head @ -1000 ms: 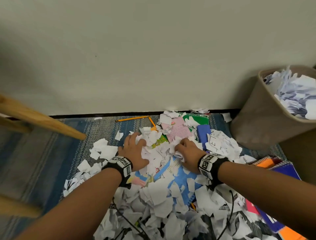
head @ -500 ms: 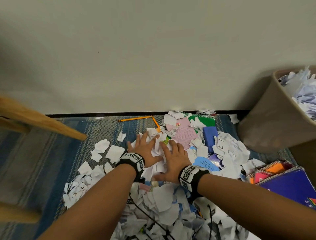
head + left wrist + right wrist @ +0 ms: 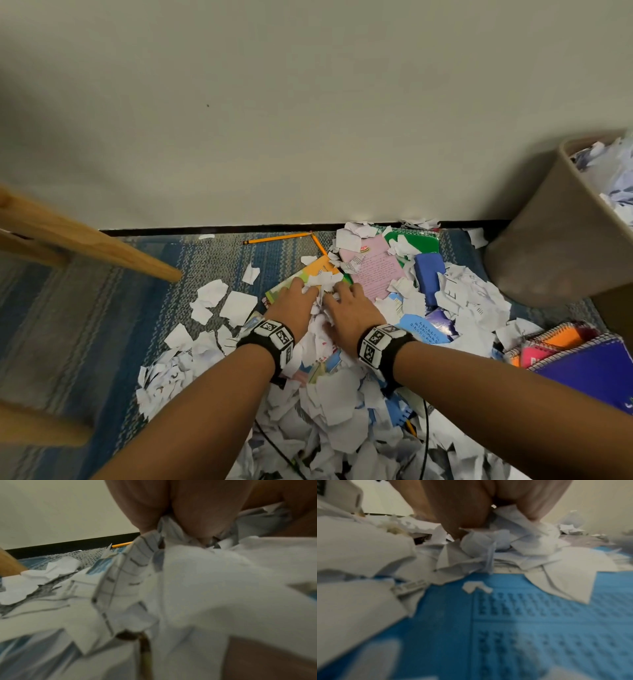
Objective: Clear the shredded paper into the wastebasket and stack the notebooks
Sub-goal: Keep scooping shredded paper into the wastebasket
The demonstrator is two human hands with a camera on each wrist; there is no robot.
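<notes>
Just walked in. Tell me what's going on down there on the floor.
A person is kneeling over a litter of shredded paper on the carpet, both hands pressed together around a clump of scraps. The left hand and right hand are gathering it up. The wastebasket at the right already holds paper. Spiral notebooks lie beside it; others are still half buried.

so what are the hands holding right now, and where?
A clump of shredded paper, gathered between the left hand and right hand, fingers curled into its sides.

Two pencils (image 3: pixel 278 237) (yellow) on striped carpet (image 3: pixel 102 308); wooden leg (image 3: pixel 85 240).
</notes>
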